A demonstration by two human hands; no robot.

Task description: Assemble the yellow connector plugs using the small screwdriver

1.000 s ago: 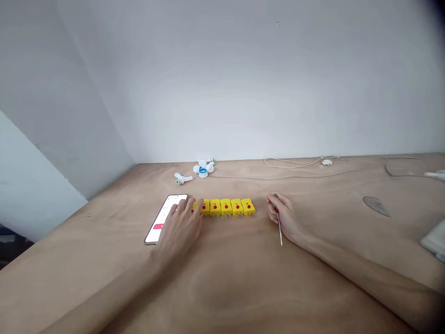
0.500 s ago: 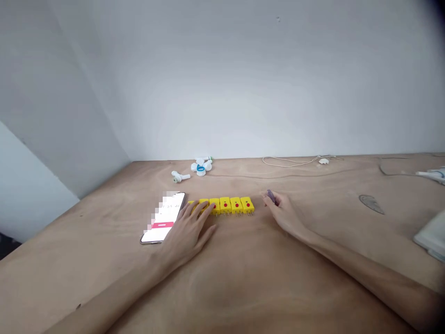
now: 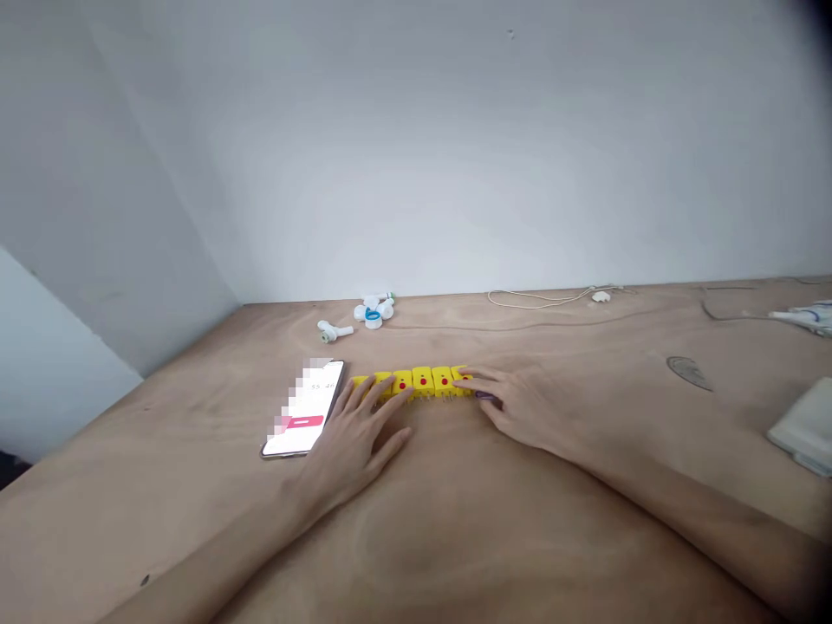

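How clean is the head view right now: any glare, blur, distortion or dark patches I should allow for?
Head view: soft, even light on the wall; phone screen bright, partly pixelated; fine detail soft on the yellow plugs and right hand; wide-angle stretch towards the edges, dark upper right corner; faint shadow beside the left forearm.

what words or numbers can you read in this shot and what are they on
"55", apparently, on the phone screen; the digits after it are too blurred to be sure of, and the screen's left side is pixelated.
Pink button on that screen: pale lettering, too small to read.
Yellow blocks: red dots, no readable text.
White case at the right edge: none readable.
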